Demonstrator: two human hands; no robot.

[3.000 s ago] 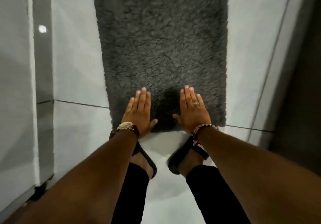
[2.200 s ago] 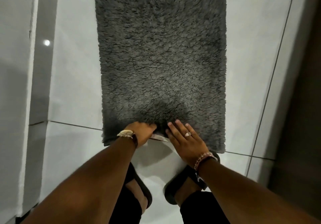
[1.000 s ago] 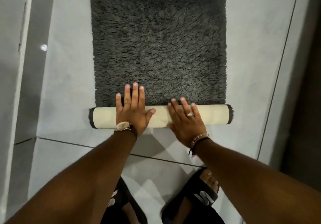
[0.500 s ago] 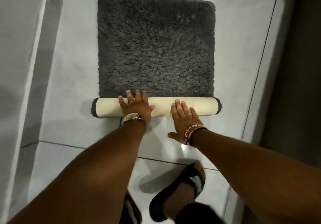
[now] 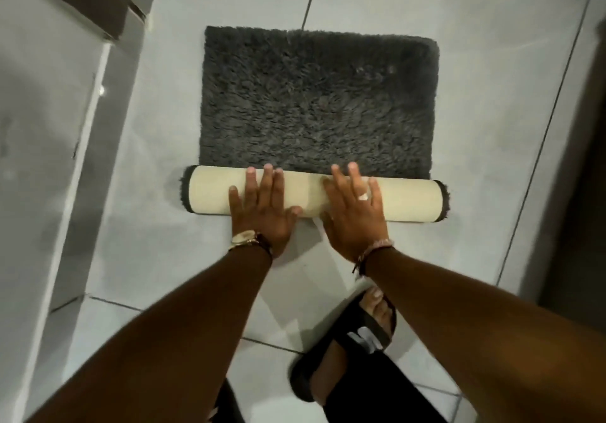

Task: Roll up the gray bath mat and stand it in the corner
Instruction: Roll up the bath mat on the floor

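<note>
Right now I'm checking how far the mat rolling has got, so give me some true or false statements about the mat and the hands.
1. Both hands, left hand and right hand, lie flat on the rolled part of the mat. True.
2. The mat is fully rolled. False: a large gray stretch lies flat on the floor.
3. The roll shows a cream backing outside. True.
4. The roll stands upright in a corner. False: it lies on its side.
5. A watch is on the right wrist. False: the left.

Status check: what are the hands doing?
Left hand and right hand flat, open, pressing the roll. Gray bath mat part rolled. Floor ahead unobstructed.
</note>
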